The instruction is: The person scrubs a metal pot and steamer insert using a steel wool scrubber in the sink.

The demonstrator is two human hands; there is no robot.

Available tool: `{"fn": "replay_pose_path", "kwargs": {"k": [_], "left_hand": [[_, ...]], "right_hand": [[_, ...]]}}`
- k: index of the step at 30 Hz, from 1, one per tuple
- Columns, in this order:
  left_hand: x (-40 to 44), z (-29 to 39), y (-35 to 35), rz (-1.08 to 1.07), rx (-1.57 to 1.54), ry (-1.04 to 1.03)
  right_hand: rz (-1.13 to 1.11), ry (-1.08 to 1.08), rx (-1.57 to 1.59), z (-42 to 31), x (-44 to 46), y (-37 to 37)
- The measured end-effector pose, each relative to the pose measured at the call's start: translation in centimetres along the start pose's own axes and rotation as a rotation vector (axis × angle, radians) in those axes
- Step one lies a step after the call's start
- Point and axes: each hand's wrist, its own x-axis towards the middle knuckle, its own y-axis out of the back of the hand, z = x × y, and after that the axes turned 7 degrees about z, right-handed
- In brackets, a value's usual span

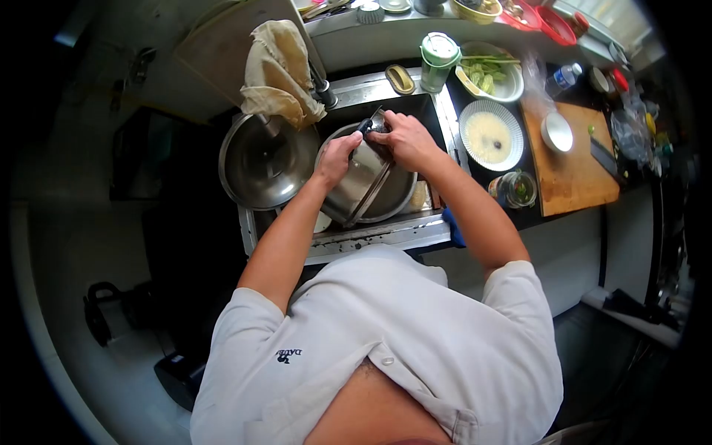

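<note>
A shiny metal pot lid (362,176) with a black handle (364,126) is held tilted over a steel pot (403,199) in the sink. My left hand (336,159) is closed at the handle side of the lid. At the lid's upper edge, my right hand (406,139) has its fingers bent together. A small dark, shiny patch shows by those fingertips; what it is I cannot make out. To the left, touching the sink's edge, is a large steel bowl (248,174). Above that bowl, a tan cloth (278,74) hangs over the faucet.
Right of the sink are a ribbed bowl of pale liquid (482,156), a glass jar (517,189), and a cutting board (571,174) bearing a white bowl (556,133) and a knife (607,159). Behind stand a green cup (437,67) and a basin of greens (504,81).
</note>
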Motion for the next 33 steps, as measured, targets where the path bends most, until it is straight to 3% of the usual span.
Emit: {"fn": "replay_pose_path", "kwargs": {"k": [3,4,9,12,13,16,19,20,21,26,30,33], "left_hand": [[0.2,0.4,0.2,0.027,0.000,-0.048],[-0.4,0.4,0.2,0.031,-0.006,-0.035],[-1.1,1.8,-0.3,0.108,0.083,0.012],[-0.7,-0.1,0.0,0.133,0.207,-0.019],[-0.6,-0.3,0.0,0.120,0.167,-0.001],[0.1,-1.7,-0.1,0.083,0.072,0.030],[-1.9,-1.8,-0.4,0.088,0.131,-0.067],[-3.4,-1.4,0.1,0.012,0.195,0.057],[-4.5,-2.8,0.3,0.034,0.249,-0.104],[-7.5,-4.4,-0.7,0.199,0.331,-0.038],[-6.6,-4.1,-1.5,0.272,0.255,-0.168],[-5.1,-5.1,-3.0,0.364,0.260,-0.157]], "right_hand": [[0.009,0.134,0.233,-1.7,-0.8,-2.7],[0.024,0.165,0.102,-3.0,-0.8,-3.1],[0.086,-0.042,-0.102,-0.6,0.1,-1.1],[0.198,0.162,0.123,-1.3,-0.3,-3.5],[0.094,0.204,0.180,-2.5,-0.7,-3.6],[0.017,0.057,0.039,-3.2,-0.2,-1.2],[0.039,-0.141,-0.044,-0.9,-0.4,-1.5],[0.048,-0.147,0.003,-0.4,-0.8,-2.0],[0.061,-0.151,0.050,-0.1,-1.0,-2.3],[0.091,-0.248,0.108,-0.8,-1.8,-2.5],[0.020,-0.098,0.189,-2.5,-2.6,-1.3],[0.004,-0.384,-0.086,-0.8,-2.7,-1.2]]}}
